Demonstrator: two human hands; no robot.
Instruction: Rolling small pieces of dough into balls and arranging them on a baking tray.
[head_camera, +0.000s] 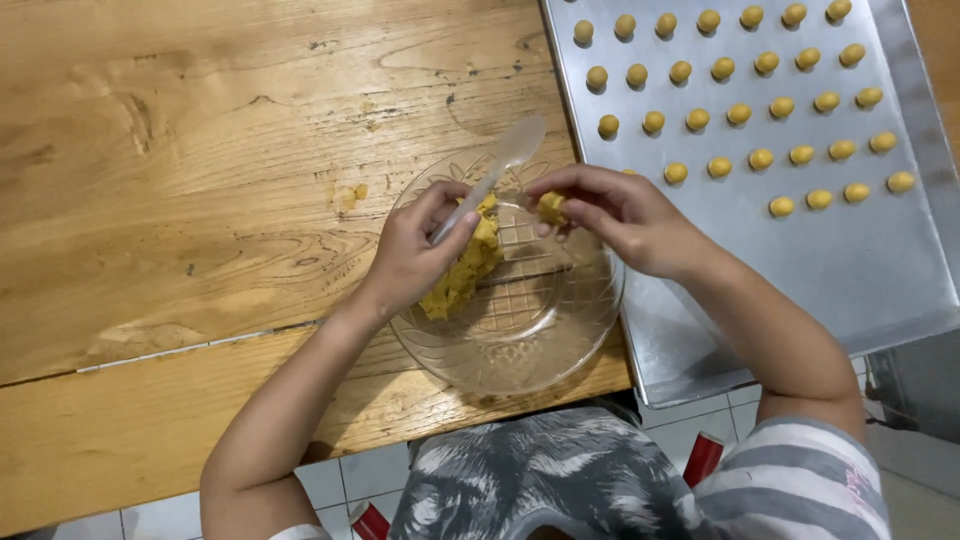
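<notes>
A clear glass plate (545, 335) sits at the near edge of the wooden table, holding a lump of yellow dough (462, 275). My left hand (415, 255) rests over the dough and grips a translucent plastic spoon (505, 160), whose bowl points up and away. My right hand (625, 215) hovers over the plate and pinches a small piece of yellow dough (551, 206) in its fingertips. To the right lies a metal baking tray (860, 270) with several rows of small yellow dough balls (740, 113).
The wooden table (200, 180) spreads to the left, with a small dough smear (350, 195) on it. The tray overhangs the table's near edge. Below are my patterned clothing, a tiled floor and two red objects (703, 455).
</notes>
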